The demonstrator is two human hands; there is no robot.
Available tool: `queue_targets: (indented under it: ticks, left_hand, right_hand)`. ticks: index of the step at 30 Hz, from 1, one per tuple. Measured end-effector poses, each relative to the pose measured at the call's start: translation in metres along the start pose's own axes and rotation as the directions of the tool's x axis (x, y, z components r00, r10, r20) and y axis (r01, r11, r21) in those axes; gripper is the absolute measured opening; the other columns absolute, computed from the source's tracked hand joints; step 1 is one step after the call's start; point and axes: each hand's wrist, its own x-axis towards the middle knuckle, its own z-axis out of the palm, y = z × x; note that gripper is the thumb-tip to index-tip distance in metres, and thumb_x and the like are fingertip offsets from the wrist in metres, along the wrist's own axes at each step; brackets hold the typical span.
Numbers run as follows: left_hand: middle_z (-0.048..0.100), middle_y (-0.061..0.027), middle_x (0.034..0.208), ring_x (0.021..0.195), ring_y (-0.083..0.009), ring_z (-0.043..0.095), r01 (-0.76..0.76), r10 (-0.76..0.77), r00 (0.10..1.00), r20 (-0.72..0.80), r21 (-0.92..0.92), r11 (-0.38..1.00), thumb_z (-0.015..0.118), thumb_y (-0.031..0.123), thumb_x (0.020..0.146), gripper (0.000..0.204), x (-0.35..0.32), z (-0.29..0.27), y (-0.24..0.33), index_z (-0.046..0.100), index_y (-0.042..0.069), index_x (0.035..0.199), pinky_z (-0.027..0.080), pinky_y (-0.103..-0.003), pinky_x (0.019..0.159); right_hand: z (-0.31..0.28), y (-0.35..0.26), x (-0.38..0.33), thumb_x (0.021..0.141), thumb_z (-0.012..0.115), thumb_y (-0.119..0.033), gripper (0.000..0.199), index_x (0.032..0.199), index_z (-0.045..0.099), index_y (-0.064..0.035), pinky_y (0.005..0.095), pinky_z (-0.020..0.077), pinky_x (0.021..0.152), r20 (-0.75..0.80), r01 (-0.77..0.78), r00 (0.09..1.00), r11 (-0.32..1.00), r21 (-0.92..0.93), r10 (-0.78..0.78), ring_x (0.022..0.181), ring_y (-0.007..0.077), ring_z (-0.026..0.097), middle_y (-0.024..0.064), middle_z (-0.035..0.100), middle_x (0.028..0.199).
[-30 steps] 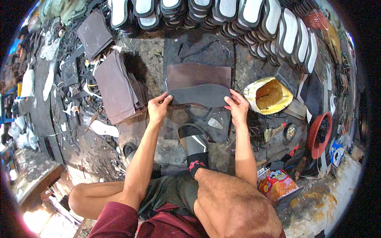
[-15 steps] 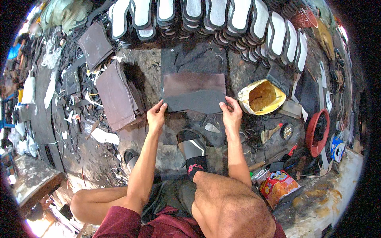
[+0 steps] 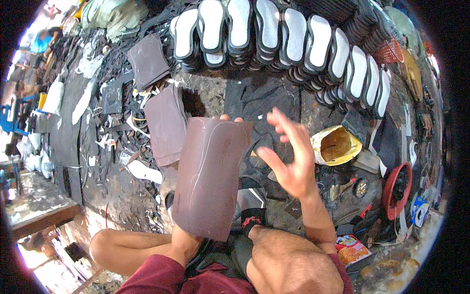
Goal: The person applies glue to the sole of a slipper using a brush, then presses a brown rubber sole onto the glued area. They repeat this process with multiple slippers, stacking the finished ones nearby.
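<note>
A brown sheet (image 3: 210,176) is held up in front of the body, left of the middle, with its near end seen above the lap. Its face, marked with pale curved outlines, is turned upward to view. The sheet is grasped by the left grip (image 3: 224,117), whose fingertips are shown over the far edge; the palm and thumb are hidden behind it. The right grip (image 3: 293,159) is released: it is raised just right of the sheet, apart from it, with thumb and fingers spread and slightly blurred, and nothing is held in it.

On the floor to the left, a stack of brown sheets (image 3: 165,125) is partly covered from view by the held one, and a smaller brown stack (image 3: 148,61) is placed farther off. A dark mat (image 3: 262,95) is laid beyond the hands. At the far side, sole-shaped pieces (image 3: 293,34) with white tops and dark edges are piled in a curved row. To the right, a yellow-and-white container (image 3: 318,153), a brush (image 3: 342,188), a round tin (image 3: 361,187) and a red basin (image 3: 391,208) are set.
</note>
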Motion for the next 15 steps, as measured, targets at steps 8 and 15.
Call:
queue_targets:
  ticks: [8, 15]
  left_hand:
    - [0.058, -0.0175, 0.128, 0.118, -0.0388, 0.052, 0.231, -0.239, 0.971, 0.012, -0.302, 0.925, 0.047, 0.051, 0.102, 0.048, 0.004, 0.054, 0.026, 0.061, 0.014, 0.130, 0.048, -0.053, 0.099]
    - [0.049, -0.0269, 0.142, 0.130, -0.0433, 0.047, 0.284, -0.258, 0.958, 0.123, -0.294, 0.913, 0.044, 0.061, 0.099, 0.067, -0.014, 0.085, 0.030, 0.048, 0.013, 0.145, 0.049, -0.054, 0.102]
  right_hand:
    - [0.014, -0.026, 0.000, 0.073, 0.079, -0.007, 0.024, 0.094, 0.070, -0.0107, 0.0368, 0.0563, 0.068, 0.041, 0.339, 0.940, 0.941, 0.009, -0.339, 0.079, 0.0255, 0.070, 0.0044, 0.072, 0.092]
    - [0.023, -0.035, -0.020, 0.075, 0.082, -0.001, 0.026, 0.096, 0.070, -0.0073, 0.0338, 0.0541, 0.065, -0.196, 0.276, 0.948, 0.954, 0.118, -0.250, 0.077, 0.0231, 0.071, 0.0065, 0.073, 0.092]
